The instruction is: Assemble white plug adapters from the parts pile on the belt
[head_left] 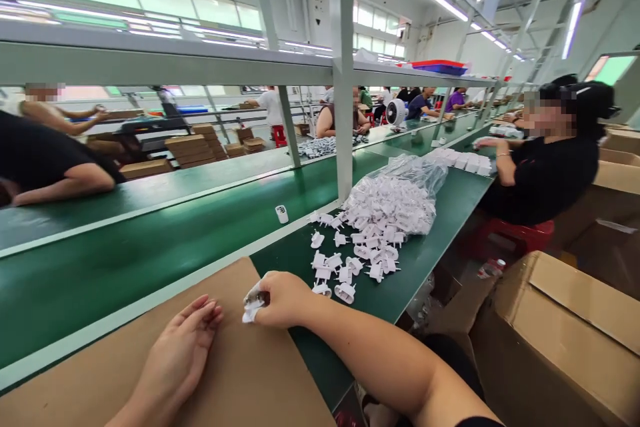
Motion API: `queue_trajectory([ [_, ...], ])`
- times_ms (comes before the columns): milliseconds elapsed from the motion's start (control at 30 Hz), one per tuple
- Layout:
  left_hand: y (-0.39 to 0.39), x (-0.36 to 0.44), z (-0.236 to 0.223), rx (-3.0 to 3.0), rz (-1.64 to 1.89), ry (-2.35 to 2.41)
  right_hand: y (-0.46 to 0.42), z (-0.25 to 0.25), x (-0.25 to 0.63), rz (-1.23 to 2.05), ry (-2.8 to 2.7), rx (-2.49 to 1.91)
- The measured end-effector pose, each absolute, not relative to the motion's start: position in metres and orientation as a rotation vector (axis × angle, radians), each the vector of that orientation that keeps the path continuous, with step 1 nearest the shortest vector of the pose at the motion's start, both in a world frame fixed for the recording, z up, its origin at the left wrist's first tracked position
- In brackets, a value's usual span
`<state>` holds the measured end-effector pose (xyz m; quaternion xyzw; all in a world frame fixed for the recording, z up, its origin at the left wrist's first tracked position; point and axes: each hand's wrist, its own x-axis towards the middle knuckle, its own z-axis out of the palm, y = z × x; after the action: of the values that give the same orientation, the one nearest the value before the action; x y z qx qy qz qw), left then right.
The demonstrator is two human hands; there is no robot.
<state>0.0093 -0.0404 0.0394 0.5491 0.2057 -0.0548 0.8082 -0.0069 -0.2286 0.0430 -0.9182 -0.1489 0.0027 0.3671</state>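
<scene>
My right hand [280, 299] is closed around a few small white plastic plug parts [251, 305] and rests on a brown cardboard sheet [240, 373] at the near edge of the green bench. My left hand [183, 350] lies on the same sheet just to the left, fingers loosely together, holding nothing. Beyond my right hand, several loose white plug parts [350, 260] are scattered on the bench, spilling from a clear plastic bag [395, 197] full of the same parts.
A green conveyor belt [150, 240] runs along the left with one small white part [281, 213] on it. A grey upright post [344, 113] carries a shelf overhead. A seated person in black [545, 167] works to the right. Open cardboard boxes [560, 333] stand at my right.
</scene>
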Motion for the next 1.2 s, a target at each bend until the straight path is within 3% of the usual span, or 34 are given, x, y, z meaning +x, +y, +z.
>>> queue_trajectory([
  [300, -0.056, 0.07, 0.066, 1.42, 0.085, 0.172, -0.227, 0.036, -0.008, 0.112, -0.469, -2.375],
  [533, -0.093, 0.158, 0.065, 2.124, 0.065, -0.309, -0.227, 0.038, -0.007, 0.142, -0.502, -2.441],
  [700, -0.108, 0.198, 0.058, 2.244, 0.126, -0.862, -0.225, 0.03, 0.005, 0.182, -0.629, -2.531],
  [867, -0.108, 0.219, 0.06, 2.224, -0.177, -0.641, -0.224, 0.028, 0.013, 0.195, -0.625, -2.507],
  [1033, -0.089, 0.211, 0.06, 2.308, -0.038, -0.563, -0.226, 0.028, 0.012, 0.118, -0.571, -2.481],
  [1200, -0.046, 0.15, 0.065, 2.456, 0.114, -0.574, -0.232, 0.033, 0.012, -0.004, -0.106, -1.877],
])
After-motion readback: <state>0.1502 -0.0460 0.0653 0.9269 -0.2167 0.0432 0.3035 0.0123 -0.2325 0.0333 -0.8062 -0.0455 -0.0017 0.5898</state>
